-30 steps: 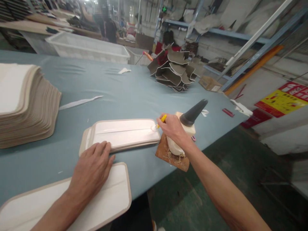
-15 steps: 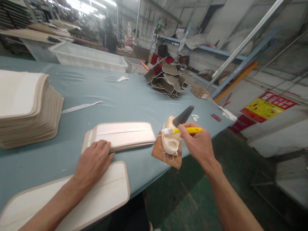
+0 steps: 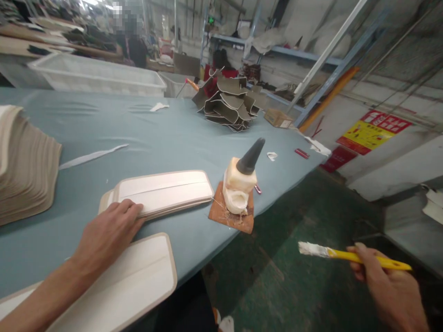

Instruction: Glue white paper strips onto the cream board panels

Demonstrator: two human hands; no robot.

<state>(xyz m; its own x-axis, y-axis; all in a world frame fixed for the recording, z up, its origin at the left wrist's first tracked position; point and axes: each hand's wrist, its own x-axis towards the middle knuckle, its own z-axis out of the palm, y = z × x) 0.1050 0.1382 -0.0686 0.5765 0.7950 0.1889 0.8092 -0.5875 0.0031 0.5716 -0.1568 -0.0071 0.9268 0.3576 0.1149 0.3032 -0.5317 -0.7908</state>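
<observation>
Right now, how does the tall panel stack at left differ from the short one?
The tall stack has many layers; the short stack has only a few. The left hand rests on the short stack; no hand touches the tall stack. Both show beige edges and lie on the blue-grey table.

Yellow brush (image 3: 341,254) aloft, white panels (image 3: 166,188) stacked

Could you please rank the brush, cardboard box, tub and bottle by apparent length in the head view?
1. tub
2. brush, though nearer the camera
3. bottle
4. cardboard box
</observation>
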